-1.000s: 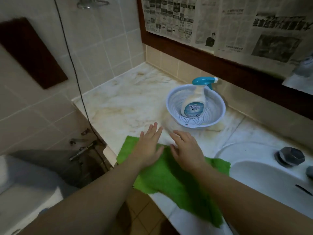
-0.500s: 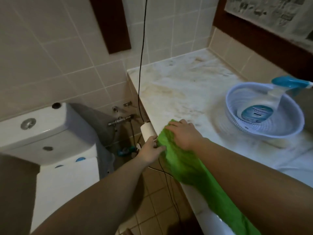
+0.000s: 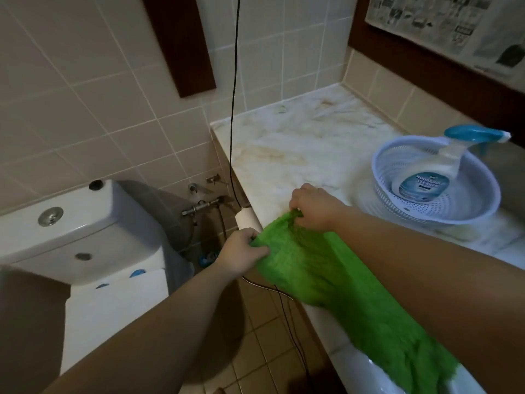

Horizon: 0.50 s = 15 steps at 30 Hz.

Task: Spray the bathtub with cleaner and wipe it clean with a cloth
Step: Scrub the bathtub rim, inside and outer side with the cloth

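Note:
A bright green cloth (image 3: 321,277) lies bunched along the front edge of the marble counter (image 3: 298,149) and trails to the lower right. My left hand (image 3: 241,254) grips its left corner just off the counter edge. My right hand (image 3: 312,207) pinches the cloth's upper edge on the counter. A spray bottle of household cleaner (image 3: 434,177) with a teal trigger head leans inside a white perforated basket (image 3: 466,206) at the right. No bathtub is in view.
A white toilet with its cistern (image 3: 71,223) stands at the left below the tiled wall. A black cable (image 3: 233,109) hangs down beside the counter's left end, near a wall valve (image 3: 201,207). Tiled floor shows below. Newspaper covers the wall at the upper right.
Both hands went from lying flat on the spread cloth to gripping it at the counter edge, bunching it up. The view swung left, bringing the toilet into sight.

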Motion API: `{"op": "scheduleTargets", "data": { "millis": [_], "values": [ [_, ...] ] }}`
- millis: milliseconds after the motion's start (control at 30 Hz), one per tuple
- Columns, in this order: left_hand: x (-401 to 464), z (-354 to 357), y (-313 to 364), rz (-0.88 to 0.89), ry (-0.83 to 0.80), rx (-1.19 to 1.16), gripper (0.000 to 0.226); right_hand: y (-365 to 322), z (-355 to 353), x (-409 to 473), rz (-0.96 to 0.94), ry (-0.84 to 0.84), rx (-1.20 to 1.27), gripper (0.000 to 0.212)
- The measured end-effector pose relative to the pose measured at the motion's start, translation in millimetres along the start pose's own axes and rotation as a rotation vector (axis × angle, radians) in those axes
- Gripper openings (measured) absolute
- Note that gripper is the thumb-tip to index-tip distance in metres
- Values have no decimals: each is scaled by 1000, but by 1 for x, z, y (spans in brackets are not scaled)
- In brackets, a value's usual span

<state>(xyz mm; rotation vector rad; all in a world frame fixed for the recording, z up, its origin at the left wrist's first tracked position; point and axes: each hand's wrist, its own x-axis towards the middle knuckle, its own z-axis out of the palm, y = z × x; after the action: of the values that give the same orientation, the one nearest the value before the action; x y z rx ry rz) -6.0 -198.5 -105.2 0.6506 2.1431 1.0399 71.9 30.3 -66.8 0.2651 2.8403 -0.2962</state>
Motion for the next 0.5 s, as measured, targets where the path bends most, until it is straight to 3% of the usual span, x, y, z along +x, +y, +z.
{"op": "scheduleTargets", "data": {
  "millis": [67, 200, 300, 500],
  "values": [
    [-7, 0, 15, 86, 8, -7, 11, 6, -12, -15, 39, 24, 101, 7],
    [-20, 12, 49, 231, -101, -12, 11, 20, -22, -59, 142, 104, 195, 22],
    [-31, 33, 70, 298, -216, 32, 14, 28, -15, -103, 203, 186, 221, 6],
    [-55, 87, 102, 394, -419, 97, 11, 49, 2, -190, 329, 266, 242, 25]
  ]
}}
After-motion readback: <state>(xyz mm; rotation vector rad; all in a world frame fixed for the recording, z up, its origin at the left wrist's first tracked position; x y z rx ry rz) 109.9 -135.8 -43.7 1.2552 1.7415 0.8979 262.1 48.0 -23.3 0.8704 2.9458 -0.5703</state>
